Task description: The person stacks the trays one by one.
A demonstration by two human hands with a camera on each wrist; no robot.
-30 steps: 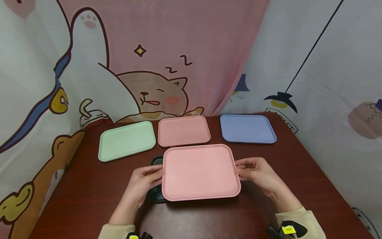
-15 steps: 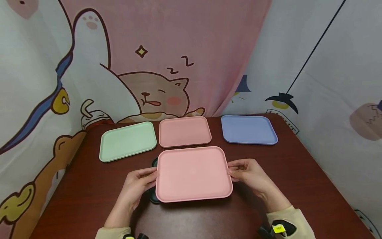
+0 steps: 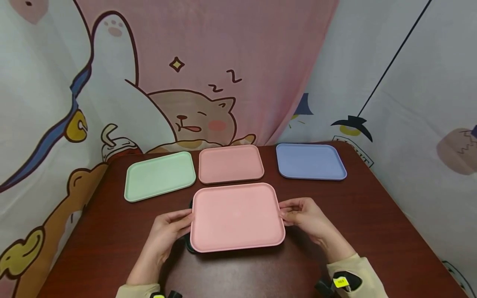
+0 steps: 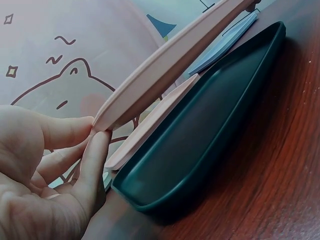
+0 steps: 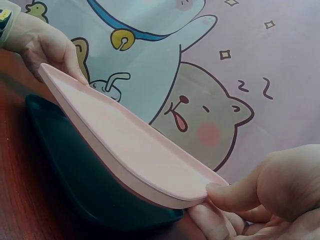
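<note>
"When you start at the left end, what do you see?"

"A green tray [image 3: 160, 176]. It lies a bit crooked on the brown tabletop [image 3: 100, 231], near the back."

"What comes next?"

"The left hand [image 3: 167, 227], down in front, coming out of a pale yellow sleeve [image 3: 138, 291]. Its thumb and fingers are clamped on the left edge of a pink tray [image 3: 238, 217]."

"Is something poking out beside that hand?"

"Yes, a dark green tray [image 4: 200, 130]. Only a thin bit of it shows from above, but the left wrist camera sees much more. It sits on the tabletop."

"So where is the pink tray that the hand holds?"

"It is up in the air, just over the dark green one. You can see a gap between them, so they do not touch."

"What is behind it?"

"Another tray [image 3: 231, 164], pink too, flat on the tabletop. A big cloth [image 3: 268, 62] hangs at the back, with a sleepy cat [image 3: 201, 118] drawn on it."

"And to the right?"

"The right hand [image 3: 303, 215]. Its fingers are clamped on the right side of the same pink tray, with the thumb on top and the others under it."

"What is last?"

"A blue tray [image 3: 311, 161], flat near the back. It does not touch the other trays."
</note>
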